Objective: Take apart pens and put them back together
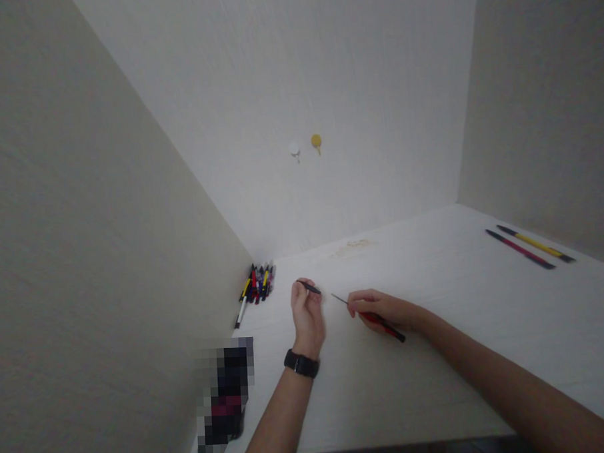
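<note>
My left hand [307,310], with a black watch on the wrist, is closed on a short black pen part [309,287] that tapers at its ends. My right hand [375,307] is wrapped round a red and black pen barrel [383,324], its black end pointing toward the lower right. A thin refill [339,298] sticks out past the right fingertips toward the left hand. A small gap separates the refill's tip from the black part. The fingers hide the middle of the barrel.
Several pens [257,283] lie bunched by the left wall. A yellow and black pen [535,243] and a red and black pen [520,249] lie at the far right. A pixelated dark object [227,397] is at the front left. Two hooks [316,140] hang on the back wall.
</note>
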A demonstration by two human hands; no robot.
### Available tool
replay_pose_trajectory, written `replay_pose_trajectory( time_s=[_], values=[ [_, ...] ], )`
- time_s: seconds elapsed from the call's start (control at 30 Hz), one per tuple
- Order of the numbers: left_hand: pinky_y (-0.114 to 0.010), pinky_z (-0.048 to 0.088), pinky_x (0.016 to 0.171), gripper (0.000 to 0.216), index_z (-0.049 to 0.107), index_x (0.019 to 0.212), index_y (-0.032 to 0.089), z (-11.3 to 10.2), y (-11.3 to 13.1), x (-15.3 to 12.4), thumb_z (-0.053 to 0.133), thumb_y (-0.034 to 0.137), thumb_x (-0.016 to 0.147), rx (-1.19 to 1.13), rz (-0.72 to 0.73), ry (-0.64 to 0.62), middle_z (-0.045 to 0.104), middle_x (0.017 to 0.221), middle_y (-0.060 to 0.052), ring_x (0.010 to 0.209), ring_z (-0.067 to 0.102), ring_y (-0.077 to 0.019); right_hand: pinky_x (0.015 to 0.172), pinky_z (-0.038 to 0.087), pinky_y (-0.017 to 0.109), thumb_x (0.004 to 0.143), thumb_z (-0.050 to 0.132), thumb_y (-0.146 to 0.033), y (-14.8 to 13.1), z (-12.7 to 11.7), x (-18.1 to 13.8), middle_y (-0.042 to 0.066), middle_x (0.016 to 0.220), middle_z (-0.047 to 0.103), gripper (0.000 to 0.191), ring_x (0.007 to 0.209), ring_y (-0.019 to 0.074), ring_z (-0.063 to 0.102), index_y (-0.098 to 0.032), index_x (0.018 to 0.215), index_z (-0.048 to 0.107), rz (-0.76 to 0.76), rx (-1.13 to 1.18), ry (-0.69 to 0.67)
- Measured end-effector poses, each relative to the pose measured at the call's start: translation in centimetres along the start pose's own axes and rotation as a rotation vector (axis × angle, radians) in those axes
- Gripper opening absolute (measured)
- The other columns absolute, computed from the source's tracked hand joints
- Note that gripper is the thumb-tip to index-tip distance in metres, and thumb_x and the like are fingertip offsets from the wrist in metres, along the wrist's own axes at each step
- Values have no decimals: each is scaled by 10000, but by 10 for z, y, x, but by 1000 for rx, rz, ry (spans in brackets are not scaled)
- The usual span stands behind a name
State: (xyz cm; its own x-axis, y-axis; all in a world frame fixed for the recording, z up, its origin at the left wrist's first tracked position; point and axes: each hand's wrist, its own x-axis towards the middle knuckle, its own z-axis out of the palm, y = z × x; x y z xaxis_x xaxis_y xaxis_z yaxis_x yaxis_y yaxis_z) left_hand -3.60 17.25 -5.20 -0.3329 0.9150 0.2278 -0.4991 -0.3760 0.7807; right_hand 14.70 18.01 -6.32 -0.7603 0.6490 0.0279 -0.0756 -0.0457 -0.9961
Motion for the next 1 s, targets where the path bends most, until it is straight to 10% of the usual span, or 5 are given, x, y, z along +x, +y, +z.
replay_pose_trajectory(
  time_s=[0.13, 0.4, 0.77, 1.0],
  values=[
    [-211, 360, 615, 240, 623, 855, 189, -9, -1, 8, 666, 410, 773, 241, 48, 57, 554, 751, 2, 665, 496, -102, 315, 184, 161, 881, 490, -387, 1, -3, 1, -93, 402, 429, 213, 313, 55, 296, -186, 821, 528, -64, 3, 126],
    [-257, 227, 595, 164, 602, 648, 195, -22, -11, 1, 641, 284, 780, 1056, 201, -215, 476, 578, 12, 577, 387, -147, 303, 197, 169, 868, 502, -466, -2, -6, 5, -95, 393, 423, 265, 307, 64, 279, -202, 849, 510, -162, 155, 327],
    [-279, 283, 659, 109, 609, 892, 212, -26, -16, -1, 633, 226, 787, 1204, 269, -255, 453, 583, 12, 601, 428, -192, 301, 180, 172, 860, 509, -473, -7, -2, 4, -89, 385, 427, 268, 305, 66, 276, -205, 844, 510, -156, 164, 349],
    [-272, 336, 738, 205, 600, 871, 197, -9, -4, -5, 563, 399, 864, 895, 228, -202, 532, 757, -30, 752, 465, -188, 307, 198, 164, 884, 486, -435, -7, 2, 2, -87, 407, 443, 240, 317, 62, 302, -200, 840, 505, -119, 113, 258]
  ],
)
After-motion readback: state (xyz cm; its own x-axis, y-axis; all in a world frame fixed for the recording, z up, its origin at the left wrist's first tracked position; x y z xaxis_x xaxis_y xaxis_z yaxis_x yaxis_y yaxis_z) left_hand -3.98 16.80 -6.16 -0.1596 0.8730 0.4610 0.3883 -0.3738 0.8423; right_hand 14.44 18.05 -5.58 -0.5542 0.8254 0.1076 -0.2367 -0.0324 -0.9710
